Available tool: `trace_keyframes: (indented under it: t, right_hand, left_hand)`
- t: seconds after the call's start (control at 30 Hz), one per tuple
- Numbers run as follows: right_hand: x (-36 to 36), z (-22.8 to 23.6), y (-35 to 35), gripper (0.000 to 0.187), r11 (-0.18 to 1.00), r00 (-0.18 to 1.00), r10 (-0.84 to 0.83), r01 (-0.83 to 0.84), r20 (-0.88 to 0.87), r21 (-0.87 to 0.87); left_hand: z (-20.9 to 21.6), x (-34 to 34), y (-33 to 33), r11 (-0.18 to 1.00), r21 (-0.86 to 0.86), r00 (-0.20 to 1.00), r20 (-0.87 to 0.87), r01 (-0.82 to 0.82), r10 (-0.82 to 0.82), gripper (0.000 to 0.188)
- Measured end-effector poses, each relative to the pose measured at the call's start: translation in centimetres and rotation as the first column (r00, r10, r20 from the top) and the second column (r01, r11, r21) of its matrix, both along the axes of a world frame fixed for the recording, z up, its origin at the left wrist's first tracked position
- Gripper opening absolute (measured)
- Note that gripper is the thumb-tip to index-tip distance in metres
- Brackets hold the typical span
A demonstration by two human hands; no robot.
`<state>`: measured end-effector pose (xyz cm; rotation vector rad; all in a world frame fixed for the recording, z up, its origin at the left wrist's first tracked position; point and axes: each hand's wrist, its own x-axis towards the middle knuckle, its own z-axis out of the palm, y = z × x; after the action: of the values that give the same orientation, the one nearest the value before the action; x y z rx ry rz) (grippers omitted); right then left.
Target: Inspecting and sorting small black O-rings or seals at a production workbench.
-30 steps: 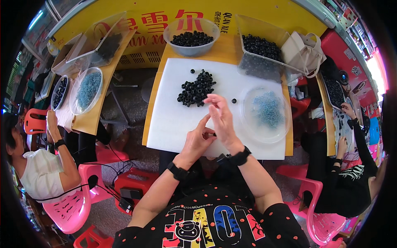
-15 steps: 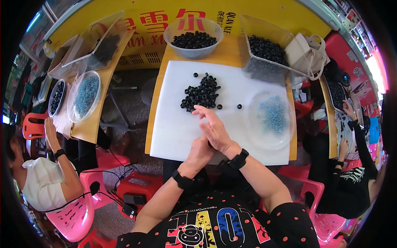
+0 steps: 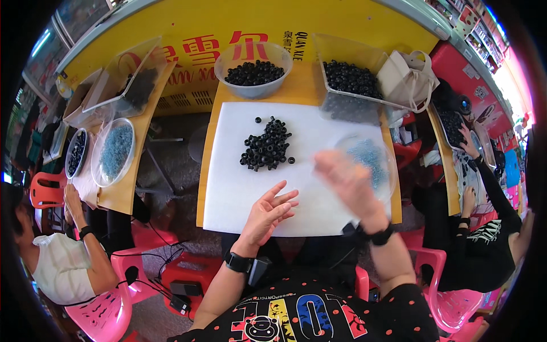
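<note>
One white mat [image 3: 228, 199] bearing black beads [image 3: 266, 148] lies before a yellow panel [image 3: 310, 17].

Bead pile [image 3: 266, 147]: on sheet [image 3: 239, 202], left of dish [image 3: 390, 182] | bowl [image 3: 253, 90]: behind sheet (bin [image 3: 348, 109] to the bowl's right)

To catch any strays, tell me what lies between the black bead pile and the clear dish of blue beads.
Head view: one loose black bead beside the pile, then white mat; the blurred right hand hides part of the stretch before the dish.
</note>
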<state>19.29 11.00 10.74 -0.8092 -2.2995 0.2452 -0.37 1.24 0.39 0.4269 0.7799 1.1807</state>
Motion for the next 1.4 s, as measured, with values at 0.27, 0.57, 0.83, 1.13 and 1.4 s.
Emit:
trace_keyframes:
  t: [0.27, 0.57, 0.83, 1.13, 1.4]
  right_hand:
    - [3.0, 3.9, 13.0, 0.025, 0.838, 0.921, -0.362, 0.389, -0.143, 0.384]
    - [0.9, -12.0, 6.8, 0.011, 0.952, 0.861, -0.285, 0.206, 0.421, 0.225]
    - [-2.6, -6.0, -3.3, 0.033, 0.845, 0.944, -0.043, -0.140, -0.326, -0.516]
    - [3.9, -10.1, 5.0, 0.009, 0.890, 0.875, -0.446, 0.456, 0.189, -0.008]
    - [4.4, -11.0, 5.8, 0.005, 0.865, 0.822, -0.498, 0.494, 0.276, 0.088]
  left_hand:
    - [-2.5, -0.7, -0.2, 0.998, 0.061, 0.995, 0.105, -0.004, -0.002, 0.053]
    - [-2.2, -0.1, 0.1, 1.000, -0.020, 0.999, 0.031, -0.024, 0.024, 0.040]
    - [-1.5, 1.0, 0.0, 0.986, -0.127, 0.957, 0.255, -0.108, 0.138, 0.029]
    - [-3.8, 0.2, -0.7, 0.985, -0.117, 0.945, 0.287, -0.129, 0.158, 0.019]
    - [-1.1, 1.0, -0.6, 0.974, -0.127, 0.958, 0.197, -0.188, 0.210, 0.024]
